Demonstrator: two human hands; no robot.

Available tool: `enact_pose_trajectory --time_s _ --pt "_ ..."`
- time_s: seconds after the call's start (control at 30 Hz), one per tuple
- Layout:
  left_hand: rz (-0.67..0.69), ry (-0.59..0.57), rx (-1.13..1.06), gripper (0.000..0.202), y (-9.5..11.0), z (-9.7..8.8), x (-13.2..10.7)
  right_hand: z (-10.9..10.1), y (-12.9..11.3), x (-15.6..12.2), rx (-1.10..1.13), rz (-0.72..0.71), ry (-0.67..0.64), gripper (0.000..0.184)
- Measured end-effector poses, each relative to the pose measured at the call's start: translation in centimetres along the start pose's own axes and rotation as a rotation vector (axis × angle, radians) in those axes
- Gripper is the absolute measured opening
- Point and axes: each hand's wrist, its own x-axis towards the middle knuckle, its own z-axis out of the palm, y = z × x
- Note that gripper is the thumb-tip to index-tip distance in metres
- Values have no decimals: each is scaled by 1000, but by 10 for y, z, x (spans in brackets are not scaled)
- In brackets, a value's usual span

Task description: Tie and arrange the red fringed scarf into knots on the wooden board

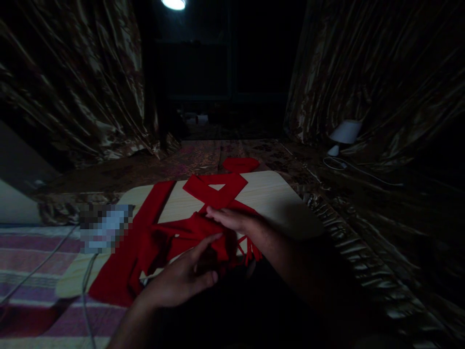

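Scarf (174, 232): solid red as I see it, no print, with fringe at one end in the same red; small rounded piece (240, 164) beyond the counter, same red; counter (269, 194) pale beige with faint wood grain; cloth (32, 261) on my left striped pink, purple and cream; curtains (72, 72) brown with a gold sheen, mottled pattern dim; carpet (203, 155) dark brown, floral figures; lamp (345, 132) white; its cable (348, 167) white too.

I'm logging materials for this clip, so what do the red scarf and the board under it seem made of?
The red scarf looks like soft matte knit or fleece: it folds limply and its end is fringed. The board looks like pale smooth wood or laminate, showing faint grain lines.
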Motion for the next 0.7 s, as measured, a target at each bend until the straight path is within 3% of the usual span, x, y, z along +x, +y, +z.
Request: enact_pose_trajectory --time_s 0.1,0.2,0.27,0.37,0.4,0.43,0.53,0.6,0.7 --pt "117 -78 161 86 9 5 -15 13 -2 -21 49 -9 -184 40" --pt "173 -108 142 67 17 1 -27 19 -4 -44 -18 -72 -173 39" --pt "131 100 35 46 20 -9 -32 18 -8 -58 22 -85 -184 38" --pt "79 654 -16 43 16 -28 -31 9 -15 -76 98 -152 -221 32" --pt "79 761 20 48 14 -34 -31 4 -18 -82 113 -206 -209 28" --pt "69 795 44 54 11 -39 -29 -1 -21 -87 135 -270 -180 24" --pt "-14 634 23 63 0 -47 -24 -13 -30 -101 244 -382 -111 28" --pt "-67 531 11 60 -9 -45 -17 -17 -35 -110 337 -355 -95 34" --pt "-119 538 71 54 -25 -40 -4 -16 -37 -120 446 -275 -98 29"
